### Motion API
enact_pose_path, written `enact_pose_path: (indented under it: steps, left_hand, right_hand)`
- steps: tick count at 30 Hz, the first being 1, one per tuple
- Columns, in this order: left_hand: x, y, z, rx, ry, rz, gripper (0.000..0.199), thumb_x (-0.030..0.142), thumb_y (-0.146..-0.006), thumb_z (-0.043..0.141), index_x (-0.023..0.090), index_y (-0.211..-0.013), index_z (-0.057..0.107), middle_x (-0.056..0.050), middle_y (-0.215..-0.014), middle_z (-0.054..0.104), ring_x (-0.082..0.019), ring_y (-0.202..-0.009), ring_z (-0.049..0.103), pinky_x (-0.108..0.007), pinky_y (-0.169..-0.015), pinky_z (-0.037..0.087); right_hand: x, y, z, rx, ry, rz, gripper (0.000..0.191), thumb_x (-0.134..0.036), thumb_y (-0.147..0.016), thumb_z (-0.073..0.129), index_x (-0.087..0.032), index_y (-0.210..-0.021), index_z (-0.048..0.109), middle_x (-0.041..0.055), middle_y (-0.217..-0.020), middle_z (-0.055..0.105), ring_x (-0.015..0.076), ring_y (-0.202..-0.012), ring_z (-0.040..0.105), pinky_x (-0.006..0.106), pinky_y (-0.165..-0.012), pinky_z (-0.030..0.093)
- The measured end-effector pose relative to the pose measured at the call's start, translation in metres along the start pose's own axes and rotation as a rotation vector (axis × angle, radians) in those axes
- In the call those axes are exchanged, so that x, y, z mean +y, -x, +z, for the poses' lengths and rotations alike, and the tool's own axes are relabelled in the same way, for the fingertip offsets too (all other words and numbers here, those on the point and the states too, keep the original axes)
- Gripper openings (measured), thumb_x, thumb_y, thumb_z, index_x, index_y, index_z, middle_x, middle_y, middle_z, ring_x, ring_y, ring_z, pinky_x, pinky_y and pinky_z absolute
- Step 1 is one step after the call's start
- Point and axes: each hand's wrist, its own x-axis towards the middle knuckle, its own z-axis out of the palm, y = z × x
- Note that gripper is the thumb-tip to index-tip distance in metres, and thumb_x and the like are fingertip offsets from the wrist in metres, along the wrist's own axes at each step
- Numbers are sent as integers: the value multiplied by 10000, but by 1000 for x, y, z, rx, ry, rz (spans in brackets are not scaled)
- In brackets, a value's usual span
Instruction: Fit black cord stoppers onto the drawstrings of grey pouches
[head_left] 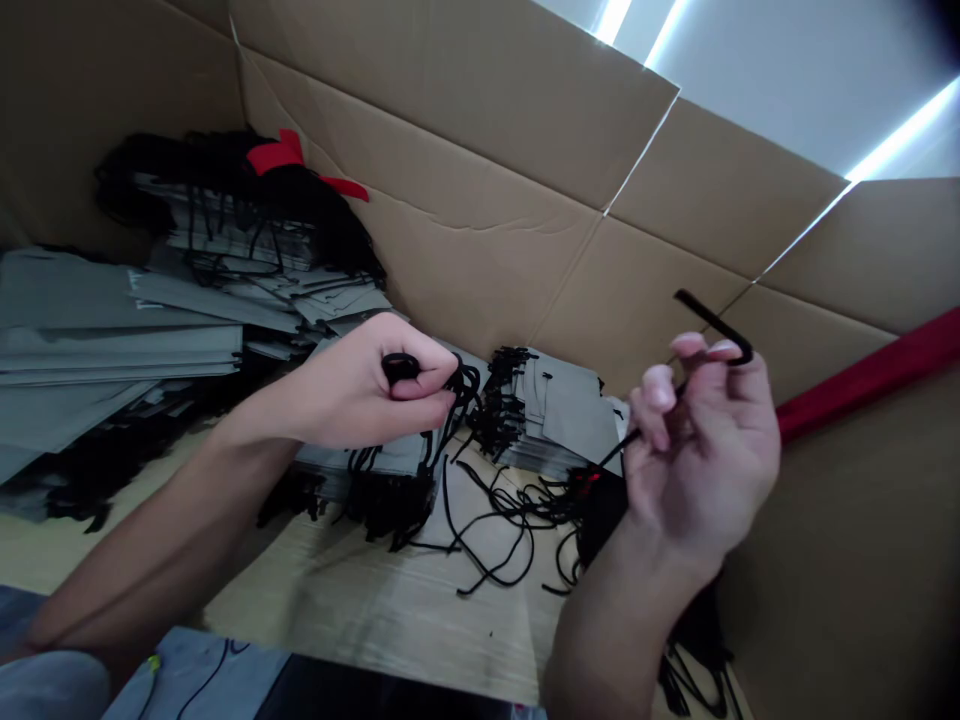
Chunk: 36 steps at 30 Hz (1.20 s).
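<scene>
Pinching a black cord loop (401,367) in its curled fingers, the left hand (352,385) sits just above grey paper bags (360,455), while the right hand (701,450) grips a second black cord (712,325), its bent end rising past the fingertips. Loose cords (502,530) below and between the hands could snag if tugged, and a slack pinch could let either held cord slip.

Harsh white glare from strip lights (904,130) at far right, washing out a pale ceiling (757,80). Dim, flat light across the cardboard walls (480,130). Deep shadow just right of the right hand (701,450); dark corners, wide-angle bending along the frame edges.
</scene>
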Motion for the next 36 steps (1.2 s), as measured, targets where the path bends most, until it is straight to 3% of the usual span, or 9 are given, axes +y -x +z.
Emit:
enact_pose_path:
  steps: [5, 7, 9, 11, 16, 18, 24, 27, 36]
  left_hand:
    - [1, 3, 2, 71, 60, 45, 501, 37, -836, 679, 214, -614, 267, 75, -565, 278, -68, -508, 221, -227, -450, 188]
    - [1, 6, 2, 79, 83, 48, 502, 21, -826, 685, 206, -619, 266, 77, -566, 277, -65, -508, 215, -223, -455, 181]
    - [2, 7, 2, 75, 105, 52, 512, 7, -809, 698, 200, -621, 262, 79, -559, 278, -63, -504, 213, -225, -457, 172]
    - [3, 8, 1, 63, 124, 46, 519, 6, -794, 711, 198, -614, 264, 78, -550, 290, -64, -496, 226, -235, -455, 173]
    - [7, 8, 2, 20, 151, 71, 516, -8, -793, 712, 188, -619, 268, 81, -540, 274, -66, -490, 225, -230, -452, 171]
    - [6, 9, 2, -1, 151, 85, 514, -27, -793, 706, 187, -624, 271, 85, -543, 269, -65, -492, 220, -225, -452, 171]
    - [6, 8, 0, -42, 114, 69, 514, 2, -835, 693, 209, -611, 279, 84, -548, 296, -72, -489, 243, -226, -450, 201]
    - [8, 5, -1, -57, 103, 88, 520, 5, -844, 677, 204, -594, 267, 85, -548, 281, -64, -483, 235, -202, -445, 201]
    - [1, 7, -2, -63, 81, 97, 500, -57, -795, 640, 208, -652, 241, 84, -578, 250, -68, -521, 211, -213, -465, 201]
  right_hand:
    - [14, 15, 22, -67, 179, -92, 201, -298, -1061, 849, -300, -1038, 650, -36, -955, 749, 76, -464, 332, 285, -438, 229]
    - [20, 22, 34, -62, 184, -68, 166, -416, -1132, 771, -304, -1071, 664, -30, -901, 780, 85, -435, 289, 304, -428, 175]
    - [24, 26, 40, -109, 159, -8, 337, -565, -1198, 609, -269, -1080, 719, -4, -832, 785, 88, -420, 272, 307, -416, 154]
    - [24, 28, 41, -220, 185, 49, 482, -635, -1201, 557, -234, -1052, 780, 24, -832, 796, 85, -434, 294, 299, -415, 173]
    - [25, 27, 35, -642, 312, 166, 263, -504, -1041, 885, -259, -1132, 856, 28, -1021, 802, 106, -582, 482, 294, -507, 367]
    - [26, 27, 35, -696, 294, 145, 230, -469, -1020, 912, -248, -1066, 869, 32, -995, 799, 144, -670, 592, 315, -575, 460]
    - [24, 27, 35, -541, 374, 46, 201, -437, -1101, 822, -266, -1028, 898, 42, -1019, 837, 183, -784, 708, 346, -682, 571]
    - [22, 24, 29, -437, 403, 27, 243, -474, -1112, 803, -270, -1010, 887, 32, -952, 817, 161, -713, 652, 326, -645, 534]
    - [22, 0, 9, 58, 152, -49, 361, -515, -1062, 841, -221, -880, 737, -1, -886, 711, 89, -617, 559, 204, -510, 392]
